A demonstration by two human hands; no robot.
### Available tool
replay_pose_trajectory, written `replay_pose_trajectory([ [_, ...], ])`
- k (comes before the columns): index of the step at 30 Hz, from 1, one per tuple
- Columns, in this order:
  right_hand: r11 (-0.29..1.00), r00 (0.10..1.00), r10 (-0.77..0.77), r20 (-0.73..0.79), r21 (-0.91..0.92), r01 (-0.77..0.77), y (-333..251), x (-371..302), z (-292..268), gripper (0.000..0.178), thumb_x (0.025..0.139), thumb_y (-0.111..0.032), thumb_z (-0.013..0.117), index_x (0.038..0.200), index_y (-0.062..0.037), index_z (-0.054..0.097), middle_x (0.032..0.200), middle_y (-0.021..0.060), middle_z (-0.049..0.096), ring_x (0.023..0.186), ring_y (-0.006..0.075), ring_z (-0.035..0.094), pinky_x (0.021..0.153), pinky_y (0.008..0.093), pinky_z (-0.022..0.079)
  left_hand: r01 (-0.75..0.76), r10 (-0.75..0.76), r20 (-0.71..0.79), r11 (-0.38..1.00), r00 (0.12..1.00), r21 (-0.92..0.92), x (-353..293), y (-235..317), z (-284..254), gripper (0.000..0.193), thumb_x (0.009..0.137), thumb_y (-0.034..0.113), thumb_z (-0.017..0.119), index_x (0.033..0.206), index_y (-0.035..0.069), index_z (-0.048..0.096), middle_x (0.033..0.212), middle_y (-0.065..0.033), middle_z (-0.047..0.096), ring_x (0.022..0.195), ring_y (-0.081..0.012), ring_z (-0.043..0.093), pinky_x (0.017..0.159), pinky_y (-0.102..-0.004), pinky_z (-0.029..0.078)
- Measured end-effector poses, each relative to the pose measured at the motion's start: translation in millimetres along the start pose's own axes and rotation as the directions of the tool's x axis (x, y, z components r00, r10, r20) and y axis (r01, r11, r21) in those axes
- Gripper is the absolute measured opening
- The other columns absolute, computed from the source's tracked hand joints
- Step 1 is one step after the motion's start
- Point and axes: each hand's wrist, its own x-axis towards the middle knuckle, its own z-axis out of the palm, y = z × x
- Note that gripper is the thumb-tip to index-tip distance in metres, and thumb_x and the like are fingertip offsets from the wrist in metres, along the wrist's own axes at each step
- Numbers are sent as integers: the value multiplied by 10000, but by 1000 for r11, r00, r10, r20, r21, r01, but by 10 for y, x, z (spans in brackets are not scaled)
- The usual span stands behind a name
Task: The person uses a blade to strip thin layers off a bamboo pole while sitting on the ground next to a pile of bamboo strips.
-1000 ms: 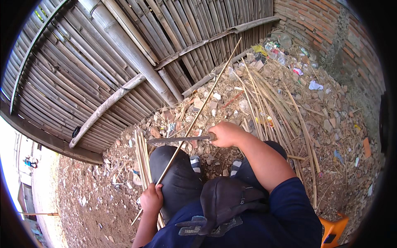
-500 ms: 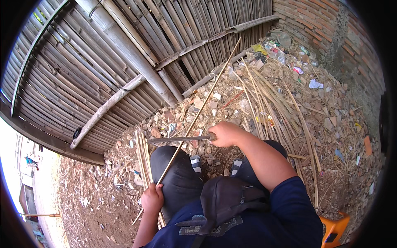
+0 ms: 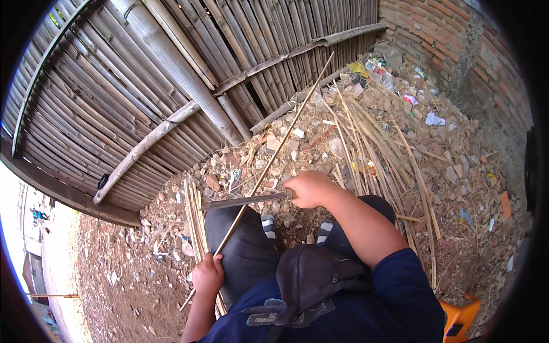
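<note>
My left hand (image 3: 208,273) is closed around the lower part of a long, thin bamboo strip (image 3: 274,155), beside my left knee. The strip slants up and away to the right, over my thigh, toward the bamboo wall. In front of my knees, my right hand (image 3: 310,189) grips the short handle of a machete (image 3: 243,201). Its dark, straight blade points left and crosses the strip just above my left knee; whether the edge presses into it I cannot tell. Against the outside of my left leg leans a bundle of bamboo strips (image 3: 194,220).
More bamboo strips (image 3: 372,154) lie spread over rubble and dry straw on the right. Ahead stands a bamboo wall (image 3: 137,97), meeting a brick wall (image 3: 429,34) at the far right. Litter (image 3: 380,74) fills that corner. An orange plastic stool (image 3: 459,317) shows at lower right.
The machete has shifted slightly toward me and to the left, its blade's far end tilting lower in the picture. My left hand keeps its hold on the bamboo strip.
</note>
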Motion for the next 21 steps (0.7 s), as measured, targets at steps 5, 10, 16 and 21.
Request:
replay_pose_trajectory([
  [5,982,995,65,-74,182,-50,361,141,77,264,780,-299,725,959,-104,721,831,163,711,830,366,699,740,496,540,18,-17,43,999,999,-27,35,7,-15,372,1007,376,582,799,70,544,636,-226,629,605,-461,642,550,-565,494],
  [10,986,995,75,-63,157,-64,207,77,67,267,784,-284,732,980,-102,727,908,176,716,913,364,706,805,479,560,45,-41,58,997,997,-67,38,17,-26,380,1015,363,565,797,53,579,664,-249,632,637,-483,636,576,-590,477],
  [16,997,1000,20,13,76,-21,20,54,29,255,767,-245,714,971,-92,718,910,179,712,902,364,704,795,492,559,11,-11,8,999,1000,-40,7,-32,15,369,1000,357,604,785,65,538,629,-222,625,591,-459,633,537,-562,485],
  [21,961,981,183,-69,222,-163,506,162,57,297,807,-281,722,1033,-88,727,946,184,718,947,362,696,838,474,552,29,-28,19,999,999,-45,38,6,11,380,999,370,603,788,61,543,636,-230,629,603,-469,636,550,-571,489],
])
